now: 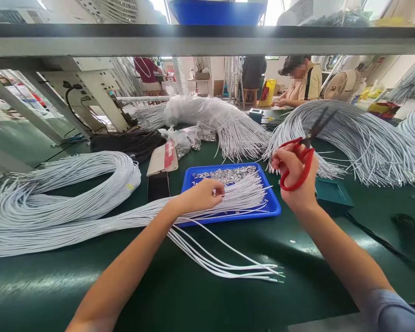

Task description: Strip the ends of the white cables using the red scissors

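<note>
My right hand (299, 177) holds red-handled scissors (307, 168), raised above the table to the right of the blue tray, with the dark blades apart and pointing up and away. My left hand (204, 196) is over the bundle of white cables (244, 196) whose ends lie in the blue tray (273, 210); its thumb and fingers are curled close together, and whether a cable is between them is too small to tell. Small metal parts (228, 175) fill the tray's back. Several separate cables (221, 265) with green-tipped ends lie in front of the tray.
A coiled cable bundle (114, 184) lies left. Behind the tray are a plastic-wrapped bundle (207, 113), bags of parts (190, 138) and a dark phone (158, 186). More cables (359, 138) and a green box (334, 191) stand right. A metal shelf beam (207, 46) crosses above; a person (302, 85) sits beyond.
</note>
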Tool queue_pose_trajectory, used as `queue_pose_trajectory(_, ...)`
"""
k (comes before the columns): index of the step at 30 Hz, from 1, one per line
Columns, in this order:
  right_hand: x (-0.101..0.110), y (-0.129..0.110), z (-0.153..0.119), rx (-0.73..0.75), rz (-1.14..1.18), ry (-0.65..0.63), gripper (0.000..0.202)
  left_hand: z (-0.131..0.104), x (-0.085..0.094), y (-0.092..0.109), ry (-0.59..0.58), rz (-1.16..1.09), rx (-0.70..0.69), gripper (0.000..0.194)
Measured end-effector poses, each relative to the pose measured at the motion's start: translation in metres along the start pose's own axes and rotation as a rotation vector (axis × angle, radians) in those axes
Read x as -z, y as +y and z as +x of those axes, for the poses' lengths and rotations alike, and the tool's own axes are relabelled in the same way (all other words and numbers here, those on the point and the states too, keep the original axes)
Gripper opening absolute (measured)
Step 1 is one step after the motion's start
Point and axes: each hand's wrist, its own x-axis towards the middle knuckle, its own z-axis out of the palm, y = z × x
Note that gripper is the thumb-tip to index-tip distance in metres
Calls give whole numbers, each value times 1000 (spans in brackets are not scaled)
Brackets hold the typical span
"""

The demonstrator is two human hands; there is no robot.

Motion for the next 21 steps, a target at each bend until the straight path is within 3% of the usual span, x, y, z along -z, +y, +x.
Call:
queue_pose_trajectory(4,9,-3,17,76,55,171,20,-8,-3,28,67,-305,-84,24)
queue_pose_trajectory(8,12,-5,24,-18,61,183,19,-30,-16,64,-161,-588,-256,24)
queue_pose_trajectory(11,6,-1,14,-74,36,72,15,-45,-27,82,-257,-753,-373,14)
queue_pose_trajectory(13,-1,2,2,-121,-5,-42,12,-50,-29,86,-170,-835,-388,10)
queue_pose_trajectory(17,-11,-1,-21,-223,-62,-206,11,-44,-22,75,213,-1046,-339,13)
queue_pose_trajectory(21,-14,-15,-36,-216,-69,-290,12,-35,-9,62,521,-931,-369,13)
